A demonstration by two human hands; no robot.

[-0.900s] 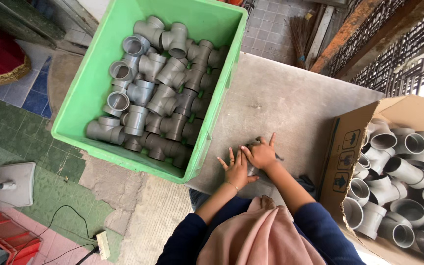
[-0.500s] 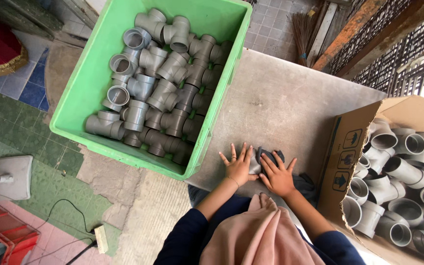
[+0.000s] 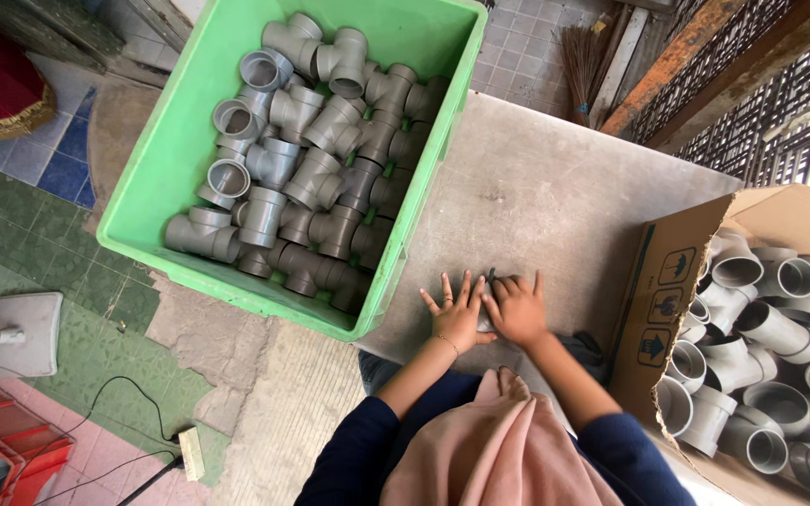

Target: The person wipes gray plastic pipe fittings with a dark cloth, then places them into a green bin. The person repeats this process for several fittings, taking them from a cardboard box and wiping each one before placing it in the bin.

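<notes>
Both hands are pressing flat, fingers spread, on the grey table (image 3: 536, 187): the small dark grey flat piece (image 3: 491, 277) is lying mostly under the right hand (image 3: 518, 310), at three o'clock of the left hand (image 3: 457, 319).

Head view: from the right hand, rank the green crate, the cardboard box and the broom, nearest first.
From the right hand:
1. Cardboard box, just to its right, full of grey fittings.
2. Green crate, to the left beyond the left hand.
3. Broom, leaning at the table's far edge, clearly farthest.
</notes>
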